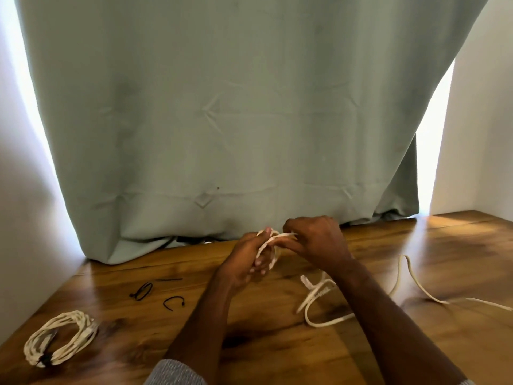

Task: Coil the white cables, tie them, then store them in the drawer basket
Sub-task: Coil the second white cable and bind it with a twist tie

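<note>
Two white cables in view. One, a white flat cable (268,247), partly wound into small loops held above the brown wooden desk (263,343) near its far edge; the rest trailing right across the desk in loose bends, under the right forearm and on toward the right edge of the view. Left hand (244,263) gripping the loops, fingers (259,263) curled round them. Right hand (316,241) just beside, touching the same loops at their top, fingers curled and pinching a strand of the white flat cable.

The other, a finished coil of white cable (59,339), lying flat on the desk at the near left, well apart from the hands, bound at its lower end by a black tie (45,358).

Three loose black ties on the desk between coil and hands: a looped one (143,291), a curved one (173,301), a straight one (169,279).

No container visible.

Behind the desk, one pale green curtain (222,120) hanging to the desk's far edge, bright light at both its sides. White walls (483,120) left and right. Grey sleeve cuff (175,373) at the lower edge.
</note>
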### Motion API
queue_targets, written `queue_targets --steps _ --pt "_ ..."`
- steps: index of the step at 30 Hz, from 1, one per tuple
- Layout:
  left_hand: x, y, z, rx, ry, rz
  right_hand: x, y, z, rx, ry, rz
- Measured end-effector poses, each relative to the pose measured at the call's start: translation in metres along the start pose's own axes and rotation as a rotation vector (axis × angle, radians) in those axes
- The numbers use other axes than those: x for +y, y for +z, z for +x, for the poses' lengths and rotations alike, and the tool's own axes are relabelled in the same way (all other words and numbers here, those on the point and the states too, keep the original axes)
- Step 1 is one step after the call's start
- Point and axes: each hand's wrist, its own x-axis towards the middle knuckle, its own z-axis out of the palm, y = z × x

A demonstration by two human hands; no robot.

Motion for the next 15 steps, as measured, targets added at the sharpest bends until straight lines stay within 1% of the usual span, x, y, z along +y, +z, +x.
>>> queue_targets --steps 2,3,5,6,8,10,12,14,15 --pt "-0.007 -0.004 -0.001 -0.242 -0.108 -0.206 0.008 -0.003 -0.003 -0.027 0.101 0.096" --pt "-0.009 -0.005 -0.001 -0.341 -0.134 -0.284 0.01 -0.003 -0.003 -0.057 0.139 0.163" --pt "-0.011 -0.004 -0.002 -0.447 -0.104 -0.384 0.009 -0.003 -0.003 -0.113 0.242 0.346" --pt "-0.01 -0.003 -0.004 -0.459 -0.072 -0.424 0.009 -0.002 -0.003 -0.132 0.317 0.463" --pt "-0.007 -0.001 -0.006 -0.431 -0.017 -0.527 0.007 -0.005 -0.003 -0.167 0.479 0.699" --pt "-0.004 -0.001 -0.005 -0.396 0.015 -0.638 -0.001 -0.01 -0.002 -0.26 0.621 0.92" --pt "-0.002 0.0 -0.003 -0.35 0.015 -0.702 -0.011 -0.017 -0.001 -0.338 0.741 1.143" --pt "-0.002 0.001 -0.002 -0.305 0.021 -0.735 -0.018 -0.021 0.0 -0.352 0.841 1.353" --pt "-0.001 0.002 -0.002 -0.277 0.022 -0.749 -0.019 -0.021 -0.001 -0.361 0.871 1.418"
